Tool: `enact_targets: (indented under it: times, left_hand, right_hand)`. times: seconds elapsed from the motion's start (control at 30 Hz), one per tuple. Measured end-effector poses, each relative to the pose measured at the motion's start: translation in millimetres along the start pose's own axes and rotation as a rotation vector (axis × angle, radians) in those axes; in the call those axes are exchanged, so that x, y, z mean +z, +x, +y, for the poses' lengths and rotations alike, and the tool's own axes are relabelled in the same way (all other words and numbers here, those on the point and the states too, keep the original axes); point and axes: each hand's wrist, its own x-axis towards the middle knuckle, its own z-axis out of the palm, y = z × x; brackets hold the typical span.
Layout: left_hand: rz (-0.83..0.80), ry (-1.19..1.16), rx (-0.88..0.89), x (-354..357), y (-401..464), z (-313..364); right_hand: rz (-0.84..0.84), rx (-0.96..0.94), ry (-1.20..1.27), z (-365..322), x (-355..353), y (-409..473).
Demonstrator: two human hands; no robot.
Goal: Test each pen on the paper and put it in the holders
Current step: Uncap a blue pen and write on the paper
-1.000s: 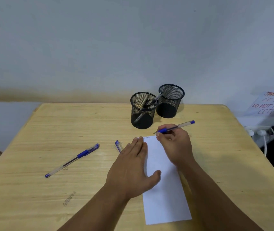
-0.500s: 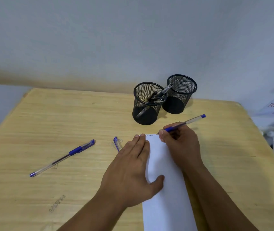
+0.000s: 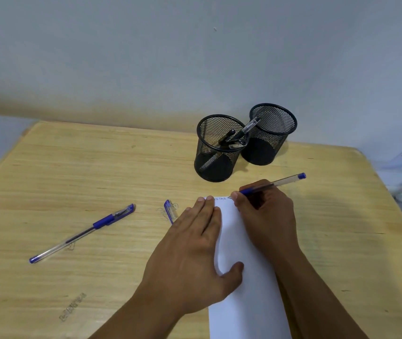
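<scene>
- the right hand (image 3: 266, 216) pinches a pen (image 3: 272, 184), tip on the paper (image 3: 246, 277).
- the left hand (image 3: 190, 260) lies flat and open on the paper, holding nothing.
- two cups (image 3: 217, 148) stand behind the paper.

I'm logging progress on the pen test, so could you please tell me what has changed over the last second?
The right hand has extended the line of writing rightward along the paper's top edge with its pen. The left hand still presses the paper flat; the spare pen, cap and holders are unmoved.
</scene>
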Motion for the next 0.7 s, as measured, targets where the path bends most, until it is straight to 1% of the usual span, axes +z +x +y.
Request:
enact_targets:
  times: [0.17,0.43,0.57,0.7]
  left_hand:
    - [-0.015,0.007,-0.008,1.4,0.5,-0.5]
    - [-0.012,0.020,-0.012,1.6,0.6,-0.5]
    - [-0.021,0.023,-0.013,2.1,1.1,-0.2]
    - [-0.015,0.028,-0.008,1.4,1.1,0.3]
  right_hand:
    - [0.001,-0.033,-0.005,0.8,-0.1,-1.3]
    - [0.028,-0.034,0.025,-0.2,1.6,-2.5]
    - [0.008,-0.053,0.027,0.8,0.2,-4.1]
    - [0.030,-0.033,0.019,0.9,-0.3,-1.9]
